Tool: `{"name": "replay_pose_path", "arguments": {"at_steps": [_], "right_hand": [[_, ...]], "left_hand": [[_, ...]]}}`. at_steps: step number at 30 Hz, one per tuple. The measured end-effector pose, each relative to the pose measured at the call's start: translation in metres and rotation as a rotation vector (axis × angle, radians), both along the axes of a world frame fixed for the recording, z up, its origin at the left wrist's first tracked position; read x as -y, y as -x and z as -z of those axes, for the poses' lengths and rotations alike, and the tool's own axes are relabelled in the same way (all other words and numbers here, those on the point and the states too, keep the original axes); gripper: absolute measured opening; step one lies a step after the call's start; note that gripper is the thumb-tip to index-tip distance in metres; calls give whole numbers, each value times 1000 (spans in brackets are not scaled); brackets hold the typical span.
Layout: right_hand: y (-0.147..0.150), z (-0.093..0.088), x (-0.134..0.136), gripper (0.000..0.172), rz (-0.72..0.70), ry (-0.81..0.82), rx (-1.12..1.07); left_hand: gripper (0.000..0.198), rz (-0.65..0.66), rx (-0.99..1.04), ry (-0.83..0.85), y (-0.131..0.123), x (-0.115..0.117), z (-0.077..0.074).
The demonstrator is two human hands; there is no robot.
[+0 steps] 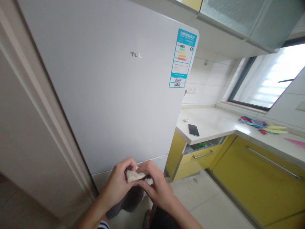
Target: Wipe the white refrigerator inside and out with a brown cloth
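Near the bottom centre, my left hand (121,179) and my right hand (156,183) are close together, fingers curled and pinching. Between them is a small bunched cream cloth (135,175) with a dark part along its edge; its full shape is hidden by the fingers. Just below the hands is a dark grey, soft-looking shape (131,202), and I cannot tell whether it joins the cloth. Both hands are in front of the lower part of a light grey fridge door (114,111) and do not appear to touch it.
Right of the fridge, a white counter (214,116) bears a phone (193,130), a small pale object (186,120) and colourful cloths (262,124). Yellow cabinets (252,171) stand below it. Glass-fronted cupboards (238,19) hang overhead. A door frame (35,95) is at left.
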State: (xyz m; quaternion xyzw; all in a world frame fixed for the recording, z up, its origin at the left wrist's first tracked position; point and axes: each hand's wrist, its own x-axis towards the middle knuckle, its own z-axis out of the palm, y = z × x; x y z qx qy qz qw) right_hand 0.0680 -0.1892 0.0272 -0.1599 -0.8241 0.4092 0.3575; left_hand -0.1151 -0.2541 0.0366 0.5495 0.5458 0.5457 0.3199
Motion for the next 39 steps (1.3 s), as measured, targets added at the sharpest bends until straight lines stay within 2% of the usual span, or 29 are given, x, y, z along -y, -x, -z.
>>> {"name": "replay_pose_path", "arguments": {"at_steps": [3, 5, 8, 10, 14, 17, 19, 25, 30, 39], "right_hand": [[8, 4, -4, 22, -14, 63, -73], [10, 7, -10, 27, -10, 137, -113], [15, 9, -13, 32, -2, 317, -164], [18, 5, -12, 32, -12, 400, -167], [24, -12, -7, 25, -9, 297, -68], [27, -24, -6, 26, -2, 288, -78], [28, -28, -7, 30, -9, 320, -93], [35, -25, -9, 36, 136, 398, -111], [42, -22, -4, 44, 180, 438, -161], [46, -13, 3, 44, 252, 355, -170]], "left_hand": [[26, 125, 73, 104, 13, 4, 0], [33, 186, 168, 153, 27, 12, 2], [47, 100, 259, 159, 42, 22, 6], [47, 5, 216, 132, 46, 24, 7], [39, -103, 114, 27, 41, 19, 5], [46, -172, 159, -14, 33, 15, 0], [52, -174, 192, -15, 29, 14, -3], [48, -138, 207, 16, 23, 11, -3], [46, -131, 221, -2, 16, 12, -5], [48, -214, 198, -32, 13, 28, -9]]}}
